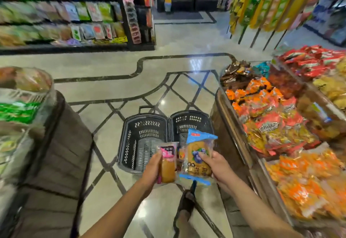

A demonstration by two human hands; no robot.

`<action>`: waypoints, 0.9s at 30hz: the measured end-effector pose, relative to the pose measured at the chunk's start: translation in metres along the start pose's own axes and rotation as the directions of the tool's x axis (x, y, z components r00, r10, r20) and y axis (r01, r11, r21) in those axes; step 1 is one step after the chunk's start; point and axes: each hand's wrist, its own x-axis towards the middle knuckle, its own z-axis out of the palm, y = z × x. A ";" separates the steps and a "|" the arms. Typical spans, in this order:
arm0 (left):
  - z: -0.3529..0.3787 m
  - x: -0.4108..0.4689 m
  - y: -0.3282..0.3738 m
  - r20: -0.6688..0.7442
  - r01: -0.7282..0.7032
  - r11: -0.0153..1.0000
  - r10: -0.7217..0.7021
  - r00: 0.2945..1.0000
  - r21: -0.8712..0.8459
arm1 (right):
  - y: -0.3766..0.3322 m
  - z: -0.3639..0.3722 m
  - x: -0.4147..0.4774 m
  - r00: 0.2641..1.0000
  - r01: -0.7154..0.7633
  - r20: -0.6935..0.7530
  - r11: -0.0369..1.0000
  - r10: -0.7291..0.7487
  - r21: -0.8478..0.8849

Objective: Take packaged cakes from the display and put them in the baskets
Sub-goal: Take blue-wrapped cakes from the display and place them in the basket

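Two dark plastic baskets stand side by side on the floor ahead of me, the left basket [144, 136] and the right basket [191, 121]. My left hand [152, 168] grips a packaged cake with a pink label [168, 164]. My right hand [217, 164] grips a blue-edged packaged cake with a blueberry picture [199, 155]. Both packs hang above the near rims of the baskets. What the baskets hold near their front ends is hidden by the packs and hands.
A wooden display bin [232, 134] full of orange and red snack packs [271, 118] runs along the right. Another display [46, 144] stands to the left. My sandalled foot [187, 204] is on the tiled floor behind the baskets. Shelves line the far aisle.
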 end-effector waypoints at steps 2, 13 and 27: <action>-0.015 0.025 0.008 -0.058 0.019 1.000 -0.020 0.998 -0.022 | -0.006 0.010 0.039 0.999 -0.027 0.018 1.000 0.027 -0.014; -0.113 0.182 0.017 -0.302 0.107 0.994 -0.114 0.947 -0.038 | -0.022 0.087 0.248 0.950 -0.158 0.233 0.964 0.208 -0.214; -0.272 0.345 -0.119 -0.432 0.220 0.974 -0.217 0.875 -0.044 | 0.184 0.221 0.446 0.889 -0.338 0.163 0.852 0.429 -0.399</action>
